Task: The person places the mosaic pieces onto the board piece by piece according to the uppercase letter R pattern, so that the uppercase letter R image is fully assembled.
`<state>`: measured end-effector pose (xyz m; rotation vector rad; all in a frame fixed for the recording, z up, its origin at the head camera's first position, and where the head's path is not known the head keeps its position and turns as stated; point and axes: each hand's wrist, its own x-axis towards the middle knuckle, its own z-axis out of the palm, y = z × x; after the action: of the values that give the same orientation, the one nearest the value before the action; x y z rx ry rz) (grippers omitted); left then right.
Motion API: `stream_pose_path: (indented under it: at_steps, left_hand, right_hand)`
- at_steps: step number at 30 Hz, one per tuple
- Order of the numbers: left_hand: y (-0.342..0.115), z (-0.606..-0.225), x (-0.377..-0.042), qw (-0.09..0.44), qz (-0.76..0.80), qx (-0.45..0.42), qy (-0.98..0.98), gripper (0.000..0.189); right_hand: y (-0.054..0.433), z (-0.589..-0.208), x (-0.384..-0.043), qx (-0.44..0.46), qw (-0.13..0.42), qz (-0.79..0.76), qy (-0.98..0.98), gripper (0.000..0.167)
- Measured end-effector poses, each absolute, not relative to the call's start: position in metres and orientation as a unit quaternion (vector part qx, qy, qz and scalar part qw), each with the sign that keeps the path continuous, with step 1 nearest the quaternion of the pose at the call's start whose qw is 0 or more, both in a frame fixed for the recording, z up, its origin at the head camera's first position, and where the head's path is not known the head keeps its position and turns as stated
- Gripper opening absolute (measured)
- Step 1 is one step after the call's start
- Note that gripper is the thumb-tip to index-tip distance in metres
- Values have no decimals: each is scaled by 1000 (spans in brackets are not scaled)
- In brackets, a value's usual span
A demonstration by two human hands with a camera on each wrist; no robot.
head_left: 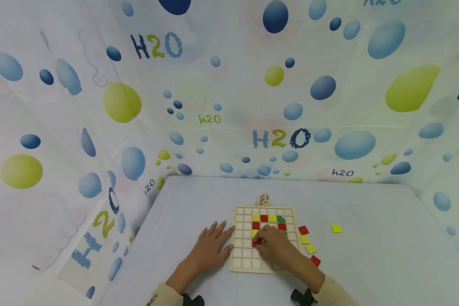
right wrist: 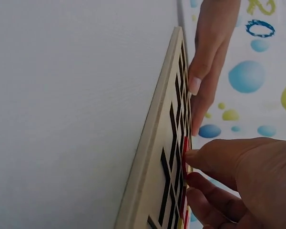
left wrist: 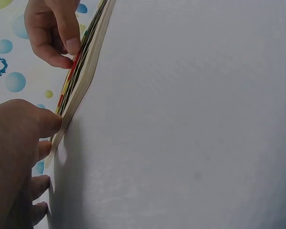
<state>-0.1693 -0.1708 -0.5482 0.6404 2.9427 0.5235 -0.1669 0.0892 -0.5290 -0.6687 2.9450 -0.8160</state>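
Observation:
A square wooden grid board lies on the table, some of its squares filled with red, yellow and green tiles. My right hand is over the middle of the board, its thumb and fingertips pinching a red tile low in the left column of coloured tiles. In the right wrist view that red tile stands at the thumb tip. My left hand rests on the table with fingers spread, thumb and fingertips against the board's left edge. Part of the pattern is hidden beneath my right hand.
Just right of the board lie loose tiles: a red tile, a yellow tile, another yellow tile and a red tile. Farther right is a lone yellow tile. A small pattern card lies behind the board.

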Motion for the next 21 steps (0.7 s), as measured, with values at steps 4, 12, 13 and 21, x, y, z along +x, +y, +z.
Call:
stream_pose_path:
  at_steps: [4, 12, 13, 21]
  left_hand:
    - [-171, -549, -169, 43, 169, 208, 962, 60]
    - [-172, -549, -171, 43, 164, 207, 964, 60]
    - [-172, -549, -171, 43, 162, 206, 964, 61]
    - [-172, -551, -171, 42, 168, 207, 963, 61]
  right_hand:
    - [90, -531, -166, -221, -6, -258, 941, 9]
    - [94, -528, -165, -206, -9, -264, 942, 9]
    - [96, -527, -166, -193, -6, -269, 944, 10]
    - [160, -518, -177, -71, -3, -295, 953, 21]
